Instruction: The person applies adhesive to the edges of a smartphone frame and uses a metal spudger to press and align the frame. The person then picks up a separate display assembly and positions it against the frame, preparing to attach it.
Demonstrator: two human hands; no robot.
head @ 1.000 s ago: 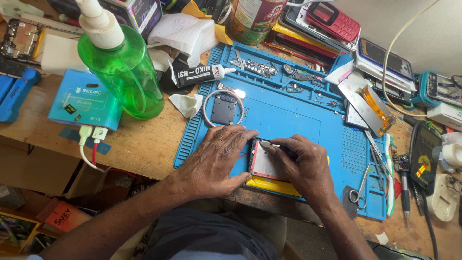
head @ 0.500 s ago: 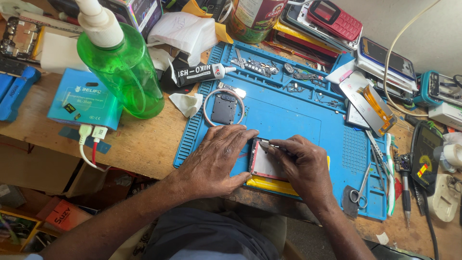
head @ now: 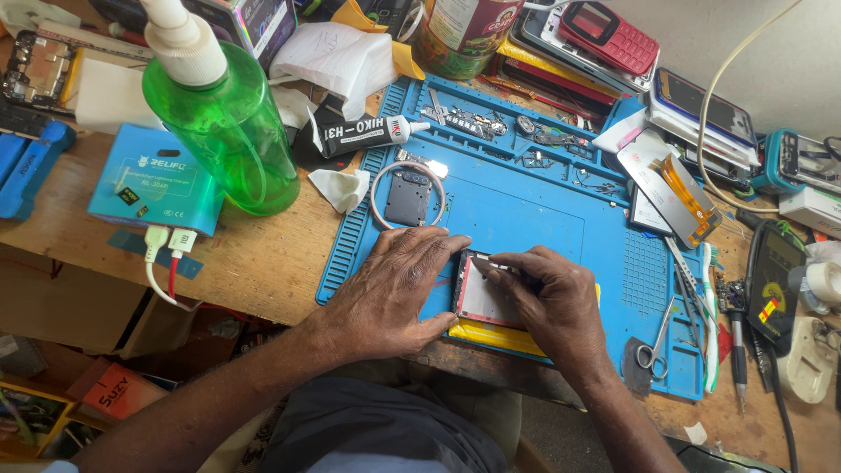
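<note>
A small opened phone [head: 480, 296] with a pale inner face lies on the blue repair mat [head: 543, 219] near the bench's front edge. My left hand [head: 390, 293] lies flat on the mat and presses the phone's left side, fingers spread. My right hand [head: 547, 298] pinches a thin metal tool [head: 498, 263] whose tip rests at the phone's top edge. A yellow strip [head: 495, 337] lies under the phone's lower edge.
A green spray bottle [head: 223, 114] stands at the left, a blue charger box [head: 158, 184] beside it. A black glue tube [head: 359, 133], a ring with a black part [head: 408, 194], scissors [head: 653, 350], several phones [head: 604, 31] and a multimeter [head: 775, 285] crowd the bench.
Both hands stay on the phone. My right hand's fingers have shifted slightly along its top edge with the thin tool.
</note>
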